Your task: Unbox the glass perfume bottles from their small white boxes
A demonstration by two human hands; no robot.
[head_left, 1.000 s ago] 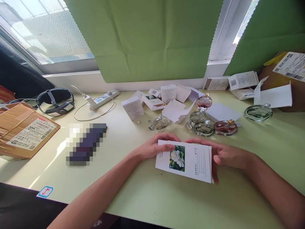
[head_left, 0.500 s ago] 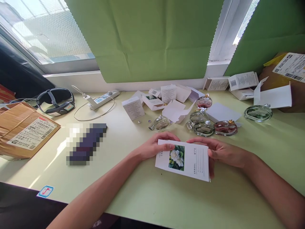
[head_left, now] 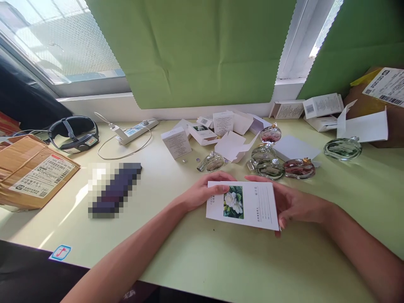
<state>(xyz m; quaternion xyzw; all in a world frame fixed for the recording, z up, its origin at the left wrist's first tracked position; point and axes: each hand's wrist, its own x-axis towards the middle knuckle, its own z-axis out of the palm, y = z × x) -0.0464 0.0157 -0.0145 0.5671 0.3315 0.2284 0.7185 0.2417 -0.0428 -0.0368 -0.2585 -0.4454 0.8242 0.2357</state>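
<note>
Between my two hands is a white perfume box [head_left: 252,206], printed with a white flower on green leaves. My left hand [head_left: 203,191] grips its left end, thumb across the printed face and fingers behind. At the right end, my right hand [head_left: 290,206] holds the edge, with the thumb at the near corner and fingers partly hidden behind the box. Just beyond lie several glass perfume bottles: a small one [head_left: 214,162], a clear one [head_left: 270,170] and a reddish one [head_left: 299,168].
White boxes [head_left: 176,143] crowd the back of the table, some open-flapped. Another bottle [head_left: 342,149] stands right, near a cardboard carton [head_left: 385,122]. To the left are a blurred dark phone-like object [head_left: 116,189], a power strip [head_left: 139,131], a head strap [head_left: 74,134] and a parcel [head_left: 38,176].
The box has tilted slightly and its right end has moved up, away from me. My right thumb has shifted from the box's face down toward its near corner.
</note>
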